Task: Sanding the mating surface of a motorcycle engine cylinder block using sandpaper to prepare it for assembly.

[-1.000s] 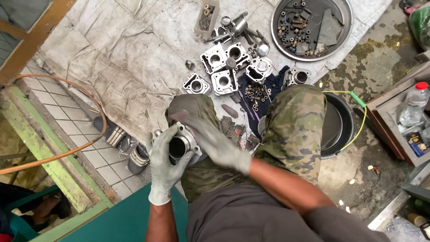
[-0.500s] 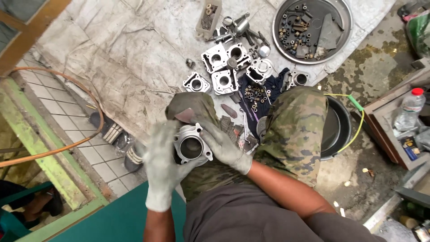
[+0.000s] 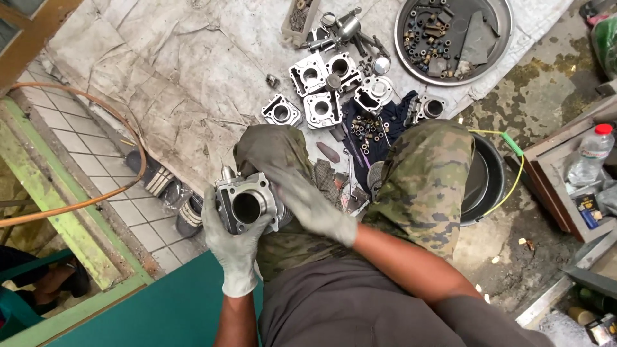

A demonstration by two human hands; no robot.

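Both gloved hands, left hand (image 3: 234,247) and right hand (image 3: 308,202), clamp an engine cylinder (image 3: 247,205) above a stained tarp (image 3: 167,77).

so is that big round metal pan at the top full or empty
Partly full: the round pan holds scattered bolts and nuts, with bare metal showing between.

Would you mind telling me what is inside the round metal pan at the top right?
The pan holds many small dark bolts and nuts and a grey rag; whatever lies beneath the rag is hidden.
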